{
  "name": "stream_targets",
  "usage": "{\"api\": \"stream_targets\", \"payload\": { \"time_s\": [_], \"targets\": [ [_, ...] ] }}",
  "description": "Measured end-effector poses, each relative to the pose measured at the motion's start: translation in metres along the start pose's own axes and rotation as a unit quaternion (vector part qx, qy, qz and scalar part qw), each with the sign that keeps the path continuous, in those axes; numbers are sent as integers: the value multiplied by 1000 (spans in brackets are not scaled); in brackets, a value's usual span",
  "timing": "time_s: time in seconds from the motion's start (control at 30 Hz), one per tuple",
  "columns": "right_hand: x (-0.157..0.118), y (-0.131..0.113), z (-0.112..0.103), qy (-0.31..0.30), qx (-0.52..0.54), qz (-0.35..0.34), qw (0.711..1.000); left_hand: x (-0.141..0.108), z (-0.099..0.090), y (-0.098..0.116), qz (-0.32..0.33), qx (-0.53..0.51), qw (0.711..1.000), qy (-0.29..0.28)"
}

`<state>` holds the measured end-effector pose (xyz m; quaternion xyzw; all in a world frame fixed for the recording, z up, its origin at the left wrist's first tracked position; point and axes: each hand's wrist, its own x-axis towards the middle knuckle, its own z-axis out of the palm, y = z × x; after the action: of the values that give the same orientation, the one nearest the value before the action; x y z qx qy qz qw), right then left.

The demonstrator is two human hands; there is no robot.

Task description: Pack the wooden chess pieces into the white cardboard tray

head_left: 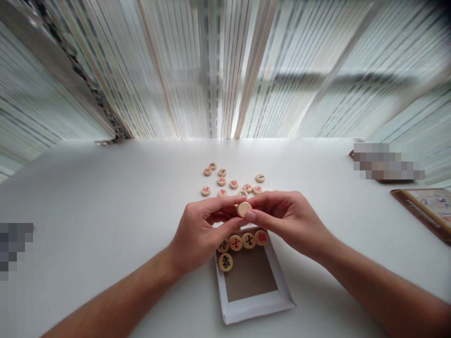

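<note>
**Round piece (244, 210) between two hands, at the centre**

The white table (105, 211) spans the lower frame. At lower centre lies the open box (259, 308), with five lettered pieces (249, 241) visible inside. The left hand (193, 230) and the right hand (296, 220) both pinch the round piece by fingertips. If one side loosens first, it could probably slip and disturb those below.

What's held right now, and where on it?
One disc, blank side showing, pinched at its edges between left hand and right hand fingertips.
</note>
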<state>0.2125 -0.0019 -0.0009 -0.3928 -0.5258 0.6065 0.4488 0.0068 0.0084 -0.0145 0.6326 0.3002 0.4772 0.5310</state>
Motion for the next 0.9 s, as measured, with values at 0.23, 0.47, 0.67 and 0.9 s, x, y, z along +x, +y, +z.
{"api": "stream_targets", "payload": {
  "time_s": [0.23,0.47,0.67,0.9],
  "targets": [
    [-4,0,2,23,-35,35,998,0,1,6,88,100,991,-29],
    [-4,-5,0,-19,-12,15,1000,0,3,8,54,41,997,-30],
    [-3,-2,-3,-22,64,41,997,0,3,8,-10,-42,999,-18],
    [-3,-2,-3,-22,30,49,998,0,3,10,1,-35,999,-12]
  ]
}}
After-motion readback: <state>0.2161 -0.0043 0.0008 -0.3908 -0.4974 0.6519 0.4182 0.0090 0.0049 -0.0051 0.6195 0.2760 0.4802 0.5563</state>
